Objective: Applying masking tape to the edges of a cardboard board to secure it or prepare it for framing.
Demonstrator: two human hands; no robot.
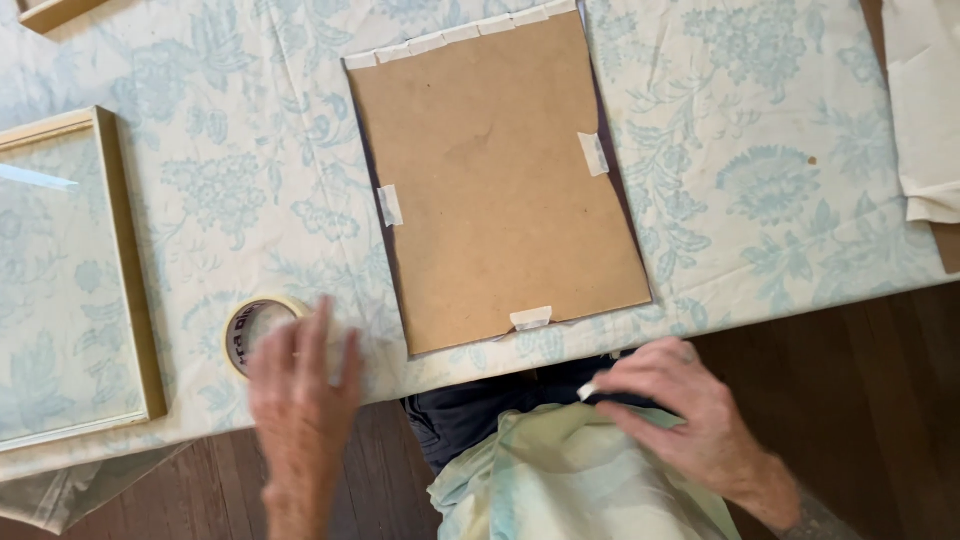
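- Tape roll (252, 333) is the thing a hand is reaching for. It lies flat on the table, near the front edge, with its hole facing up.
- Tablecloth (790, 150), pale with blue flowers, is the biggest thing here. It covers the whole table top.
- Brown backing board (500, 180) lies in the middle, with its long side pointing away from the person. Small bits of tape hold its edges down.
- Wooden frame (130, 270) with glass lies flat at the far left.
- Left hand (303, 385) is blurry. Its fingers are spread apart and lie on the right side of the roll, so the roll sits just up and to the left of the palm. This hand is much closer to the roll than the other one.
- Right hand (680, 405) is well away, below the board by the table edge. Its fingers are pinched together on a little piece of tape (587, 391) over a folded cloth (570, 470).
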